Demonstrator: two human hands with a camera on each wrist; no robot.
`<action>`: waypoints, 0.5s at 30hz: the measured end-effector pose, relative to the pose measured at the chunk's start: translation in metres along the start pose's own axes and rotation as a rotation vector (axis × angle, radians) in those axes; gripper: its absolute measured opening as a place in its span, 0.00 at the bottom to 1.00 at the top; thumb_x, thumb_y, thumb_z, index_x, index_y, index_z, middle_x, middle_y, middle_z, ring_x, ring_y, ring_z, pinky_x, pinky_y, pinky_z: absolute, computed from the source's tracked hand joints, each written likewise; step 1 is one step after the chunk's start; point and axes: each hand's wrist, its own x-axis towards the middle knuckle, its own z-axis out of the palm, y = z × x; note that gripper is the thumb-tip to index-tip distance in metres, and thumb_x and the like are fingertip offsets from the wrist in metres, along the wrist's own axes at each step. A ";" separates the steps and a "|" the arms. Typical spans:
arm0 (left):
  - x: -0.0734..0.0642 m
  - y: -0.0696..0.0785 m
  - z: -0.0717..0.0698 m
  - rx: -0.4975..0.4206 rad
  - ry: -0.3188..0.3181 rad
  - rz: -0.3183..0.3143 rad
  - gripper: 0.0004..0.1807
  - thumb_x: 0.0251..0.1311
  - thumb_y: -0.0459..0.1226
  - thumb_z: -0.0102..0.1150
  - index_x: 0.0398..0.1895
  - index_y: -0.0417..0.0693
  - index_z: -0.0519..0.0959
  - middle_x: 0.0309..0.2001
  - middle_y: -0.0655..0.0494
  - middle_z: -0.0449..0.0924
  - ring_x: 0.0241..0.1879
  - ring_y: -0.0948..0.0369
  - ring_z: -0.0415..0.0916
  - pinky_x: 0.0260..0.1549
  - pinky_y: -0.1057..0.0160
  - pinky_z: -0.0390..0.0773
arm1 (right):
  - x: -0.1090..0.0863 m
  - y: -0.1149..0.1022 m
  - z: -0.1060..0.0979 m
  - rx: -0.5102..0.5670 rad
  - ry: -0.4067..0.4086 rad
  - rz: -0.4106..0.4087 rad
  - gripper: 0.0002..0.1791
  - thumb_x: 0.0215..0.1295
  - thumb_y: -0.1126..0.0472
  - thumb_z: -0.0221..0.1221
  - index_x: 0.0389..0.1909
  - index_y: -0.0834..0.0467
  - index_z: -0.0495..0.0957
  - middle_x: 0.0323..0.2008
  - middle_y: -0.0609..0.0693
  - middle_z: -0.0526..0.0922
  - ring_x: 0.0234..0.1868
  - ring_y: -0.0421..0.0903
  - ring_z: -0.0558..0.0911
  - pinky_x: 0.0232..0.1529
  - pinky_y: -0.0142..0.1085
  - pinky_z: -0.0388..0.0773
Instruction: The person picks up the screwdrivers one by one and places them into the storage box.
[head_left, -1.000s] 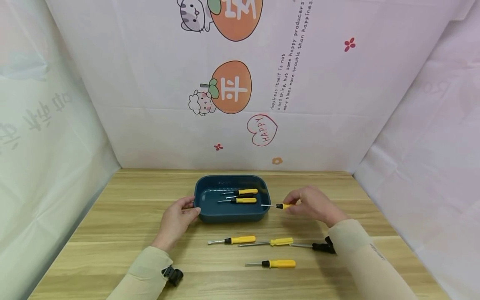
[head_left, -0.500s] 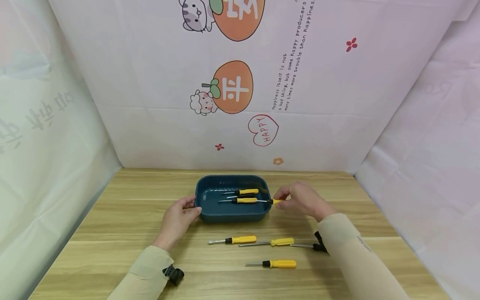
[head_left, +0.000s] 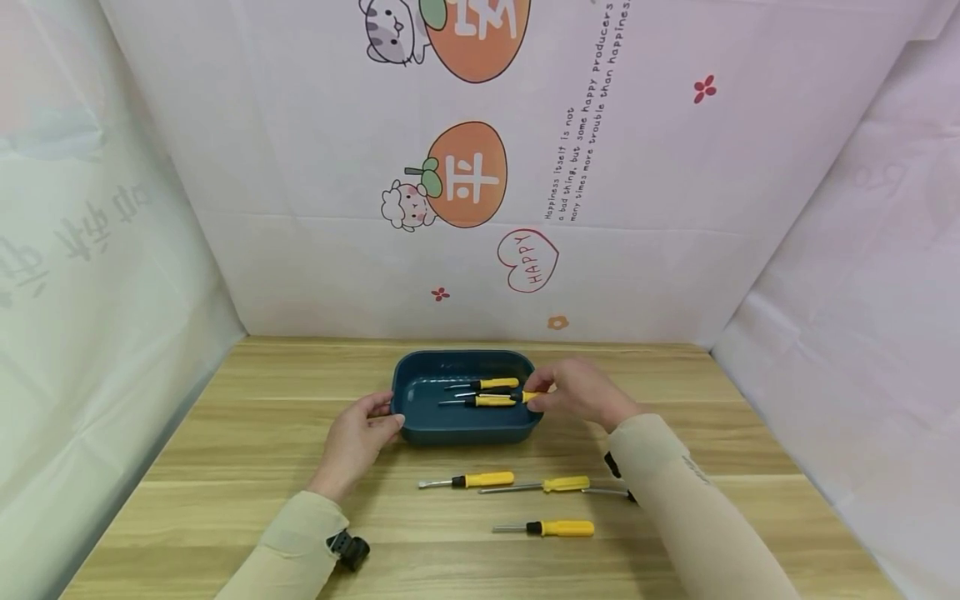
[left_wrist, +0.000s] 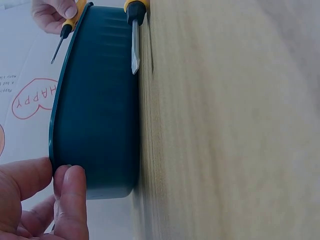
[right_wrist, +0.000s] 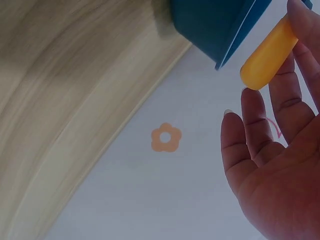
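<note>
A dark blue rectangular bin [head_left: 450,435] stands on the wooden table, with several yellow-and-black screwdrivers [head_left: 495,384] lying inside it. At its left end my left hand [head_left: 356,437] pinches the rim between thumb and fingers, as the left wrist view also shows. Over the bin's right end, my right hand [head_left: 581,392] pinches a small screwdriver [right_wrist: 267,55] by its yellow handle, the shaft pointing left into the bin. In the left wrist view that screwdriver's tip hangs above the rim, apart from the bin's floor.
In front of the bin lie a yellow-and-black screwdriver [head_left: 483,480], a long all-yellow-handled one [head_left: 566,484] and a stubbier one [head_left: 566,528]. Another metal shaft [head_left: 600,490] shows, its handle mostly behind the right forearm. A printed cloth wall [head_left: 637,283] rises behind the table.
My right hand has moved left with the screwdriver, from beside the bin to over its right end. The left hand keeps its place on the rim.
</note>
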 end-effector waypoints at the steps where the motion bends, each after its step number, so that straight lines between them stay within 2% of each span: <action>1: 0.000 0.000 0.000 0.001 0.000 0.001 0.29 0.71 0.35 0.64 0.73 0.38 0.71 0.61 0.38 0.77 0.49 0.52 0.85 0.49 0.56 0.89 | 0.002 -0.002 0.000 -0.006 0.000 -0.011 0.07 0.64 0.53 0.73 0.41 0.45 0.89 0.39 0.37 0.88 0.40 0.41 0.81 0.49 0.42 0.84; 7: 0.000 0.000 -0.001 -0.001 -0.001 0.005 0.29 0.71 0.35 0.63 0.73 0.38 0.71 0.61 0.38 0.77 0.49 0.52 0.85 0.48 0.58 0.89 | 0.014 -0.011 0.003 -0.047 -0.001 -0.087 0.07 0.64 0.54 0.73 0.41 0.47 0.90 0.35 0.37 0.87 0.36 0.40 0.80 0.46 0.37 0.84; 15: -0.001 0.000 -0.001 -0.001 0.000 0.013 0.29 0.71 0.35 0.63 0.73 0.37 0.71 0.60 0.37 0.77 0.48 0.54 0.85 0.47 0.60 0.89 | 0.026 -0.023 0.009 -0.081 -0.008 -0.109 0.07 0.65 0.52 0.73 0.42 0.47 0.90 0.35 0.37 0.87 0.35 0.38 0.80 0.46 0.36 0.84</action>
